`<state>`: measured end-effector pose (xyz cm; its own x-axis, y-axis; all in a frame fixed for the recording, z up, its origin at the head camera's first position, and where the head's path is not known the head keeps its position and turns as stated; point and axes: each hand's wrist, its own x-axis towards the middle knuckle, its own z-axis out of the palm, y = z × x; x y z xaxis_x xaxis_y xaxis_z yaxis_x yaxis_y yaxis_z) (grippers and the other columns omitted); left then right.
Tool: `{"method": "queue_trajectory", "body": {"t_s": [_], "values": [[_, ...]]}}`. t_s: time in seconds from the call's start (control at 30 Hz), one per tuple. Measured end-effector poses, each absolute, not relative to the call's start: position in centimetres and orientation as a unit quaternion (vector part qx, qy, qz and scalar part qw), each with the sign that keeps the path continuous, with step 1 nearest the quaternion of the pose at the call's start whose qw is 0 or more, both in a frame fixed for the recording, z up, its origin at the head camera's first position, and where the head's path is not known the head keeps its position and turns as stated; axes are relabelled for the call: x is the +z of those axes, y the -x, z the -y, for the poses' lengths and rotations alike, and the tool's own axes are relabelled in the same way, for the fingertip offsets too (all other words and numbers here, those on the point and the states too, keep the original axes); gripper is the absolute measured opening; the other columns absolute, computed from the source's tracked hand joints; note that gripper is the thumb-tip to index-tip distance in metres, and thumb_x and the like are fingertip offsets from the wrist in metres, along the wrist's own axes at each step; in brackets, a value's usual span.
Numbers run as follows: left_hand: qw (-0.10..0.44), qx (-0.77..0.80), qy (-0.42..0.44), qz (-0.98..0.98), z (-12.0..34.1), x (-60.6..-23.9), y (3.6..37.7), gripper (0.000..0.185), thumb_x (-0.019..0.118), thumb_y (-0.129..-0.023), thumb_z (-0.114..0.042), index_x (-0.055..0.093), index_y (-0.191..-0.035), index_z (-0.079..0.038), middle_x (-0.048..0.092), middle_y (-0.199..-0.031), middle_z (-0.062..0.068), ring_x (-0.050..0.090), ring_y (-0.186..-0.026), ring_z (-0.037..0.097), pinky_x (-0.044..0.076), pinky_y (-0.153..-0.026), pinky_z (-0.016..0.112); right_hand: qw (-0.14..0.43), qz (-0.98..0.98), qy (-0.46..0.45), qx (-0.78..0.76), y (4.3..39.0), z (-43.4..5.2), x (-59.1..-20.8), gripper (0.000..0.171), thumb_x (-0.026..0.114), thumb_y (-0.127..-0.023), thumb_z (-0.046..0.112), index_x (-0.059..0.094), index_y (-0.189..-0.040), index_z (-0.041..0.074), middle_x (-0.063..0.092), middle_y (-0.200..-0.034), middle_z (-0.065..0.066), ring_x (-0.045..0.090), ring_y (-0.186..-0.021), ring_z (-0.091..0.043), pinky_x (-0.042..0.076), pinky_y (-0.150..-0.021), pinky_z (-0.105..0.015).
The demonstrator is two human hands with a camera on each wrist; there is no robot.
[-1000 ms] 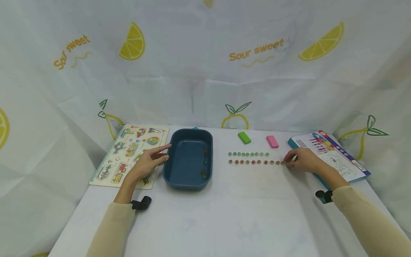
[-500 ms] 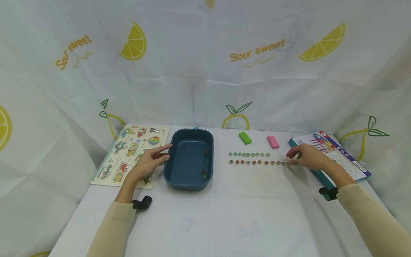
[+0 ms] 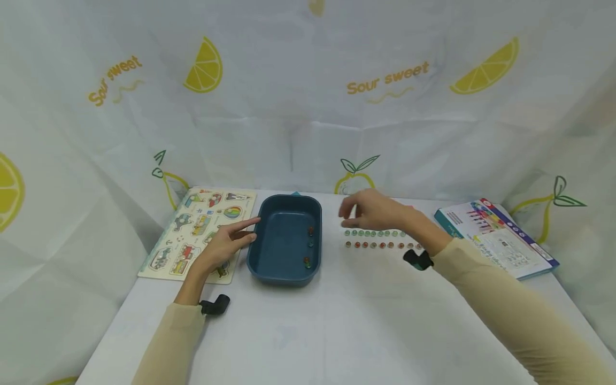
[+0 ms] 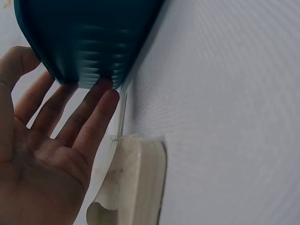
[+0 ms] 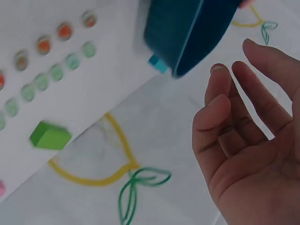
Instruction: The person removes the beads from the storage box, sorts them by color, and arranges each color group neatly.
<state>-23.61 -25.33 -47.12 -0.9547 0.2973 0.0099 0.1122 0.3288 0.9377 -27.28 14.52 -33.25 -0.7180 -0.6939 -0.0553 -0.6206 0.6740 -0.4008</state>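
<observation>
My left hand [image 3: 223, 246] rests at the left side of a dark blue rectangular bin [image 3: 281, 248], fingers extended. In the left wrist view its fingertips [image 4: 110, 96] are against the bin's outer wall. Several red-brown and green glass marbles [image 3: 308, 262] lie inside the bin along its right side. My right hand [image 3: 377, 211] is raised over the back of the table, right of the bin, its fingers loosely bent around nothing. Below it run two rows of marbles: pale green ones [image 5: 56, 71] behind, orange-red and clear ones [image 5: 43, 45] in front. The forearm hides the rows' right end.
A wooden picture puzzle board [image 3: 163, 259] lies left of the bin, under the left hand. A flat printed box [image 3: 510, 246] lies at the right. A green block [image 5: 49, 136] sits behind the rows, with a pink block [image 5: 1, 188] beside it. A patterned curtain [image 3: 289, 144] hangs behind.
My right hand has left the right end of the front marble row, rising and moving left toward the bin. The left hand stays at the bin's side.
</observation>
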Motion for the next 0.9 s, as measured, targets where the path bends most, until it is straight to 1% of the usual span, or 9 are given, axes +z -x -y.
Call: {"method": "queue_trajectory", "body": {"t_s": [0.17, 0.27, 0.33, 0.47, 0.6, 0.8, 0.9], "values": [[0.082, 0.568, -0.126, -0.809, 25.2, -47.2, 23.6, 0.055, 0.067, -0.106, -0.031, 0.053, -0.158, -0.022, 0.049, -0.165, 0.011, 0.056, -0.146, 0.037, 0.056, -0.114, 0.039, 0.162, -0.886, 0.411, -0.139, 27.3, -7.0, -34.2, 0.014, 0.077, -0.098, 0.017, 0.078, -0.110, 0.011, 0.078, -0.103, -0.002, 0.071, -0.089, -0.014, 0.063, -0.079, -0.028], [0.087, 0.572, -0.125, -0.806, 25.1, -47.3, 23.6, 0.056, 0.068, -0.105, -0.032, 0.053, -0.158, -0.022, 0.049, -0.165, 0.011, 0.056, -0.146, 0.037, 0.056, -0.115, 0.042, 0.185, -0.885, 0.420, -0.074, 27.1, -4.1, -35.8, 0.014, 0.077, -0.098, 0.017, 0.079, -0.111, 0.012, 0.079, -0.105, -0.003, 0.072, -0.094, -0.015, 0.064, -0.082, -0.029], [0.089, 0.573, -0.126, -0.805, 25.1, -47.3, 23.6, 0.056, 0.068, -0.105, -0.033, 0.053, -0.158, -0.023, 0.049, -0.165, 0.010, 0.055, -0.147, 0.037, 0.055, -0.115, 0.042, 0.196, -0.890, 0.412, -0.022, 26.7, -2.7, -37.0, 0.014, 0.077, -0.098, 0.017, 0.079, -0.111, 0.013, 0.078, -0.106, -0.003, 0.072, -0.094, -0.015, 0.065, -0.082, -0.030], [0.089, 0.573, -0.130, -0.804, 24.9, -47.2, 23.6, 0.056, 0.068, -0.105, -0.032, 0.053, -0.158, -0.022, 0.050, -0.165, 0.010, 0.056, -0.147, 0.037, 0.055, -0.116, 0.043, 0.201, -0.898, 0.387, 0.064, 25.9, -1.2, -38.5, 0.013, 0.077, -0.098, 0.016, 0.078, -0.110, 0.012, 0.076, -0.102, -0.003, 0.068, -0.087, -0.015, 0.064, -0.080, -0.031], [0.085, 0.572, -0.134, -0.805, 24.8, -47.1, 23.6, 0.055, 0.068, -0.106, -0.031, 0.053, -0.158, -0.021, 0.050, -0.165, 0.010, 0.055, -0.147, 0.037, 0.055, -0.116, 0.044, 0.192, -0.900, 0.376, 0.108, 25.3, -0.7, -39.0, 0.012, 0.076, -0.098, 0.016, 0.077, -0.109, 0.012, 0.074, -0.101, -0.004, 0.063, -0.081, -0.014, 0.063, -0.079, -0.031], [0.084, 0.572, -0.133, -0.805, 25.0, -47.1, 23.6, 0.055, 0.068, -0.106, -0.031, 0.053, -0.158, -0.021, 0.049, -0.165, 0.010, 0.055, -0.147, 0.037, 0.055, -0.116, 0.044, 0.193, -0.900, 0.364, 0.143, 25.3, -0.3, -38.7, 0.018, 0.077, -0.097, 0.019, 0.077, -0.113, 0.012, 0.075, -0.101, -0.003, 0.062, -0.078, -0.013, 0.065, -0.079, -0.030], [0.082, 0.571, -0.131, -0.806, 25.2, -47.2, 23.6, 0.055, 0.067, -0.106, -0.030, 0.053, -0.158, -0.021, 0.050, -0.165, 0.010, 0.056, -0.146, 0.037, 0.055, -0.116, 0.045, 0.199, -0.897, 0.364, 0.153, 25.3, 0.0, -38.8, 0.018, 0.077, -0.097, 0.019, 0.077, -0.114, 0.012, 0.075, -0.102, -0.003, 0.062, -0.078, -0.013, 0.065, -0.079, -0.030]]}}
